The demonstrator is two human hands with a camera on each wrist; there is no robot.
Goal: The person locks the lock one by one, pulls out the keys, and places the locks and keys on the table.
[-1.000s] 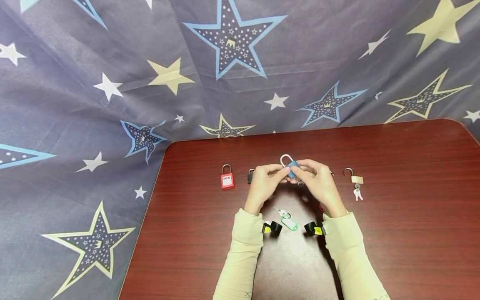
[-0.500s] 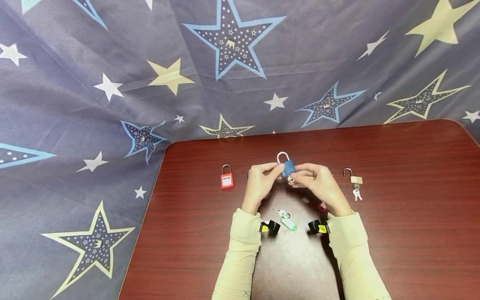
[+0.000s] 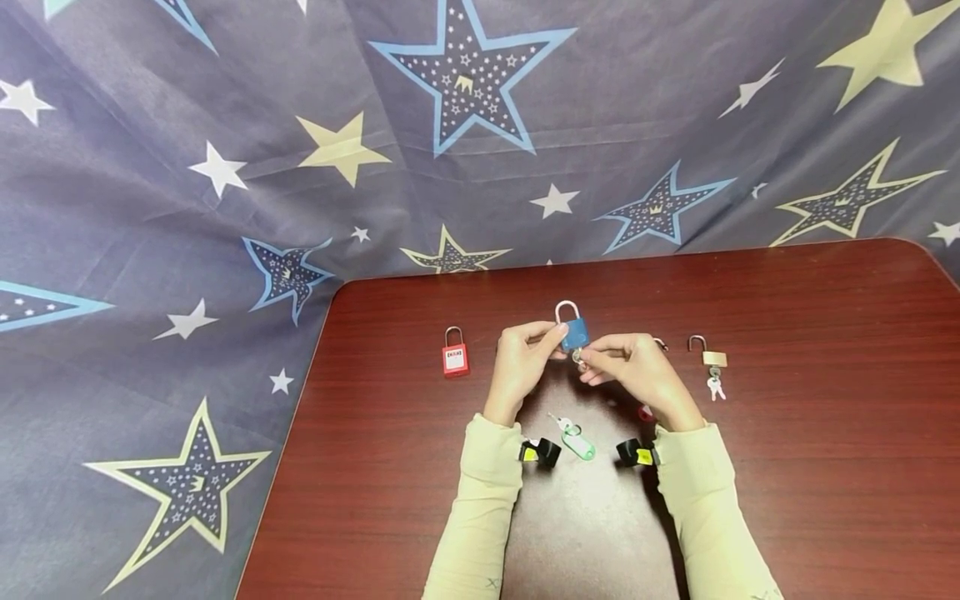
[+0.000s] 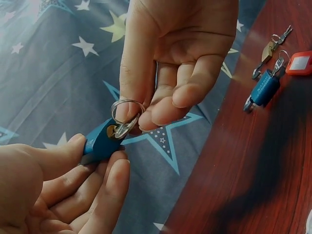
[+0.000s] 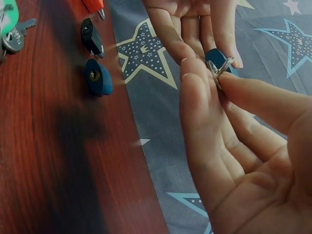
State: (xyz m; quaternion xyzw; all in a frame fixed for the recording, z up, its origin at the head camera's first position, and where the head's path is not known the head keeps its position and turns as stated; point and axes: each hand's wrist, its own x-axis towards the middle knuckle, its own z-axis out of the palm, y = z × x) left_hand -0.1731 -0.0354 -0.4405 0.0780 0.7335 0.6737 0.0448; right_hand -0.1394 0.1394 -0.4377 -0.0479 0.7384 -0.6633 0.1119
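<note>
A blue padlock (image 3: 575, 335) is held up above the table, its silver shackle pointing away. My left hand (image 3: 521, 367) pinches the padlock's body between thumb and fingers. At the keyhole end, my right hand (image 3: 637, 371) pinches a small silver key (image 4: 126, 128) with thumb and forefinger. The key meets the brass keyhole (image 4: 111, 131) in the left wrist view; how deep it sits is hidden. A wire key ring (image 4: 127, 102) loops from the key over the right fingertips.
On the table (image 3: 375, 467) lie a red padlock (image 3: 455, 358), a brass padlock (image 3: 715, 359) with raised shackle and keys, and a key with a green tag (image 3: 578, 444). The wrist views add a black padlock (image 5: 90, 36), another blue padlock (image 5: 97, 78), a blue padlock with keys (image 4: 265, 87) and a red tag (image 4: 300, 63).
The padlock has turned more upright and shifted slightly left. My right thumb has left its body, and the right hand now pinches the key at its lower end.
</note>
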